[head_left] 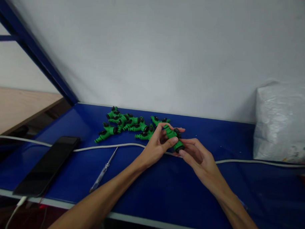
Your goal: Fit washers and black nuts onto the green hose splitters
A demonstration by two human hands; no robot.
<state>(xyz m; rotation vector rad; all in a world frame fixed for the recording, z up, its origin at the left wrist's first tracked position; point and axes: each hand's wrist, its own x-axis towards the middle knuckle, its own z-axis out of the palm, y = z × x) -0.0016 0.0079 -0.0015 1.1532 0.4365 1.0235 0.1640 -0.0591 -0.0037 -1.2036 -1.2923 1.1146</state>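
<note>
Between my two hands is a green and black hose splitter (172, 136), held tilted above the blue table. My left hand (158, 141) is closed around its upper left part, thumb across the green body. With thumb and fingers, my right hand (198, 155) grips the black lower end. Behind and to the left of my left hand lies a loose pile of similar green hose splitters (127, 122) with black levers. One of them (144, 134) is partly covered by my left hand.
A black phone (49, 166) with a white cable plugged in lies at the left. A clear-handled screwdriver (101, 173) rests beside my left forearm. A white cord (111, 145) crosses the blue tabletop (149, 194). At the right stands a plastic-wrapped package (282, 124) near the wall.
</note>
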